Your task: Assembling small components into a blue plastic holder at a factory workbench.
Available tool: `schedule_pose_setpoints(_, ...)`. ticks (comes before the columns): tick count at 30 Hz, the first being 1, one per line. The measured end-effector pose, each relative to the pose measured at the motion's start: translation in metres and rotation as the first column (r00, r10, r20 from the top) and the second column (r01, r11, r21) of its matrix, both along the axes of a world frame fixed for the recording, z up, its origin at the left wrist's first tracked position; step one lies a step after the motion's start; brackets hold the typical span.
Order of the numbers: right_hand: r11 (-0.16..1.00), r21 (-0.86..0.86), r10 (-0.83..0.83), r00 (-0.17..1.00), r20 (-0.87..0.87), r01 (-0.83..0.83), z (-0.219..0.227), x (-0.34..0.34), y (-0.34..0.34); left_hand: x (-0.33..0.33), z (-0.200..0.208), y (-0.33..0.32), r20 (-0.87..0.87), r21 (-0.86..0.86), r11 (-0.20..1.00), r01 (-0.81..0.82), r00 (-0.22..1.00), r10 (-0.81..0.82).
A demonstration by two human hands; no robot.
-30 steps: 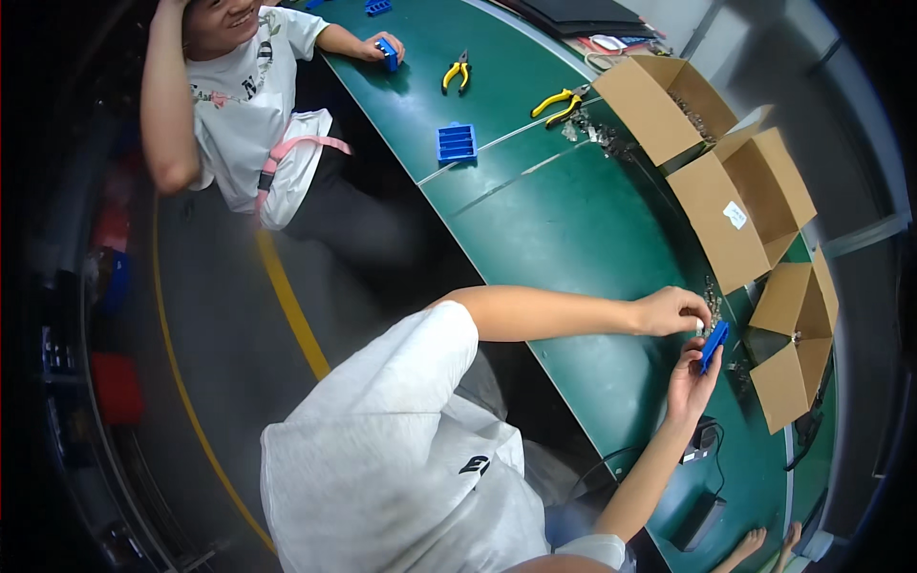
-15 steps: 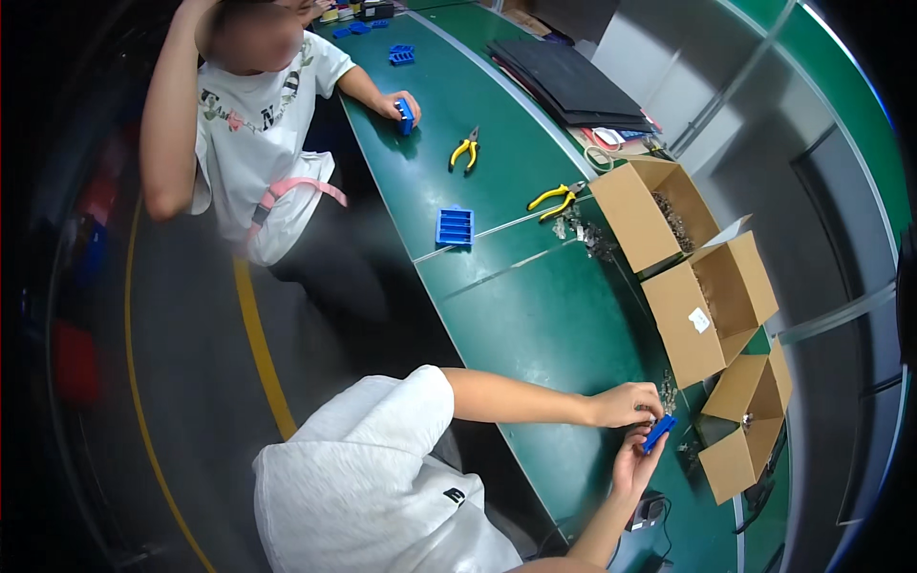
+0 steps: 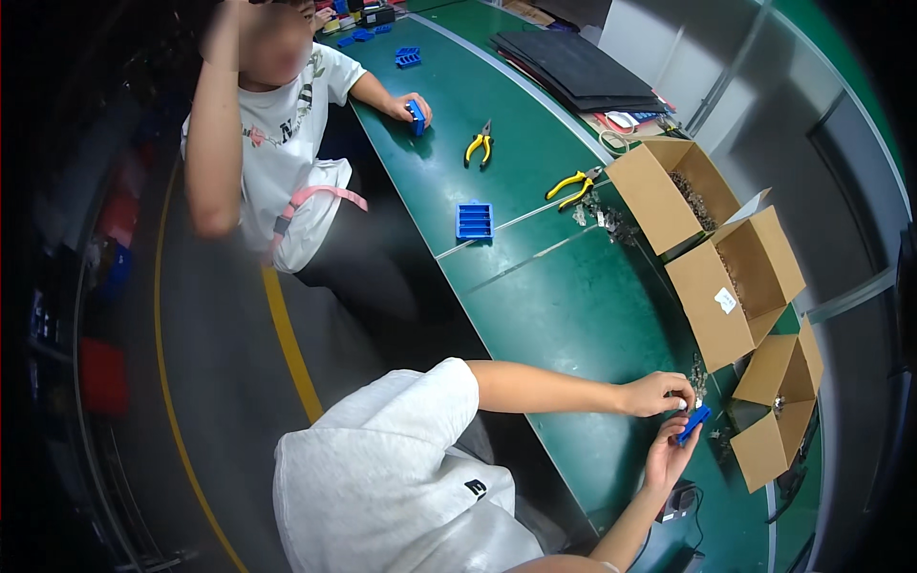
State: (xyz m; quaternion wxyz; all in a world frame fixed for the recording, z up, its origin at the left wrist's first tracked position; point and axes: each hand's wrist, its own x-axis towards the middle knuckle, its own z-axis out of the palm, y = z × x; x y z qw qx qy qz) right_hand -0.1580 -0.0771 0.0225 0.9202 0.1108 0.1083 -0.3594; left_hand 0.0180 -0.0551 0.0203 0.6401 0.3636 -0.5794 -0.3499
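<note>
My right hand (image 3: 671,458) is closed around a small blue plastic block (image 3: 693,426), held tilted over the green worktable (image 3: 583,325). My left hand (image 3: 659,393) hovers right at the block's upper end, its thumb and fingers bent into a pinch; whatever lies between them is too small to make out. Just beyond the fingertips is a scatter of small metal parts (image 3: 700,374). An open cardboard box (image 3: 759,449) stands to the right of the block.
Two more cardboard boxes (image 3: 712,306) (image 3: 659,196) hold small parts. Farther up lie a slotted blue tray (image 3: 475,222) and yellow-handled pliers (image 3: 575,186) (image 3: 479,145). A co-worker (image 3: 287,143) at the table's left edge grips a blue block (image 3: 416,116). A black device with a cable (image 3: 676,501) sits near my right forearm.
The whole view has shifted, so the scene sits farther right. My left fingers have lifted slightly off the blue block's upper end. My right hand keeps its hold.
</note>
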Motion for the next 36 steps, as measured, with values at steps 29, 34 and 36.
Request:
schedule_pose_setpoints(29,0.876,-0.464,-0.378,0.790,-0.483,0.135,-0.008,0.007,0.007,-0.006,-0.008,-0.003,-0.088,0.163,0.984,0.073,0.994,-0.060)
schedule_pose_setpoints(34,0.790,-0.608,-0.510,0.637,-0.578,0.080,-0.008,0.011,0.006,-0.006,-0.010,-0.006,-0.058,0.145,0.988,0.053,0.997,-0.045)
schedule_pose_setpoints(36,0.773,-0.632,-0.523,0.627,-0.577,0.063,-0.013,0.012,0.003,-0.003,-0.010,-0.010,-0.055,0.163,0.986,0.044,0.998,-0.036)
